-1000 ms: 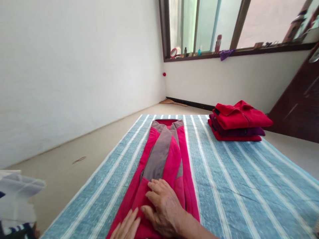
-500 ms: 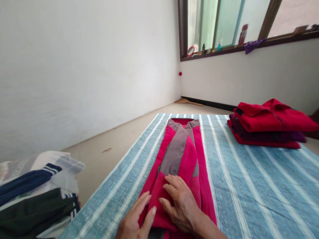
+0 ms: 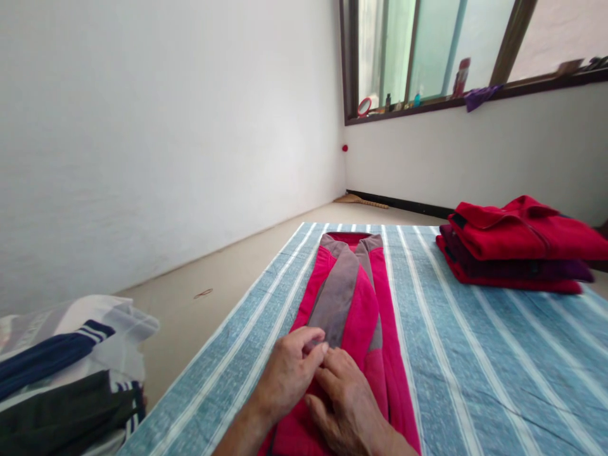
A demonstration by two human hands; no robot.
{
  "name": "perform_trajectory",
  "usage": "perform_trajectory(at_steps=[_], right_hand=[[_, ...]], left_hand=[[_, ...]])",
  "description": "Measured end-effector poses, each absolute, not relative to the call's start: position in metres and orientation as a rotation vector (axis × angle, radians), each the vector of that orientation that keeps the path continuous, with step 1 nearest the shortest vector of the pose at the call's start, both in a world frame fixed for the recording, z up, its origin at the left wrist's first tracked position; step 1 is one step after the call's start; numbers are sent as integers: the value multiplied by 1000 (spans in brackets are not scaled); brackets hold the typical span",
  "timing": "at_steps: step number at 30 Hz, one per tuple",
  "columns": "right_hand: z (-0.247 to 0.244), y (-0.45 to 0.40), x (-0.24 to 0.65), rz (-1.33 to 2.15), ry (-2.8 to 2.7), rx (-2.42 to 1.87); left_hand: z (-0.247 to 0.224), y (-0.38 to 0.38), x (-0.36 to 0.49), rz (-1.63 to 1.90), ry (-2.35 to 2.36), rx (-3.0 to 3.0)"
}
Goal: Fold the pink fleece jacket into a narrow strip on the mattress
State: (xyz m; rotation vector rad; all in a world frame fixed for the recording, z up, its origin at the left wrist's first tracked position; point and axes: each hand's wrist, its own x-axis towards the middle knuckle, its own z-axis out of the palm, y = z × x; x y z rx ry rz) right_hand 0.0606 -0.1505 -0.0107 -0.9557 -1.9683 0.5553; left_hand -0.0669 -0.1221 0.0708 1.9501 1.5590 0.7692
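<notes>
A pink and grey jacket (image 3: 365, 297), folded into a long narrow strip, lies on a blue striped cloth with its collar at the far end. One grey and pink sleeve is laid lengthwise down its middle. My left hand (image 3: 289, 370) is over the sleeve's lower part, fingers curled and thumb drawn in, closed on the fabric. Against it, my right hand (image 3: 349, 399) rests on the jacket, palm down, with its thumb apart from the fingers. The fingertips of both hands meet and partly hide one another. The jacket's near end is under my hands and wrists.
The striped cloth (image 3: 441, 373) covers a flat surface. A stack of folded red and purple clothes (image 3: 517, 247) sits at its far right. Lower left are dark garments (image 3: 61, 405) and a translucent plastic bag (image 3: 128, 316). Small items line the window sill (image 3: 427, 101).
My left hand has moved forward and right, from the jacket's near left edge to beside my right hand, and its fingers have curled in. The right hand stays on the jacket.
</notes>
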Motion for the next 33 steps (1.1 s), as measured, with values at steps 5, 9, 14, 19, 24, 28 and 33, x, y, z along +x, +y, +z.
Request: perform_trajectory(at_steps=[5,9,14,19,24,28,33], right_hand=[[-19,-147,60,502,-2008,-961],[-32,-147,58,443,-1999,-979],[-42,-147,51,402,-1930,-1016],[-23,-143,53,381,-1989,-1032],[35,-115,72,433,-2217,-1196],[45,-78,70,392,-2200,-1245],[7,-57,52,149,-2212,-1091]], left_hand=[[61,-65,-42,687,1431,1941],[42,-32,-36,688,1432,1955],[27,-23,-37,708,1435,1948],[25,-25,-41,751,1401,1921],[35,-15,-45,681,1355,1793],[48,4,-46,724,1362,1747],[49,29,-41,763,1345,1833]])
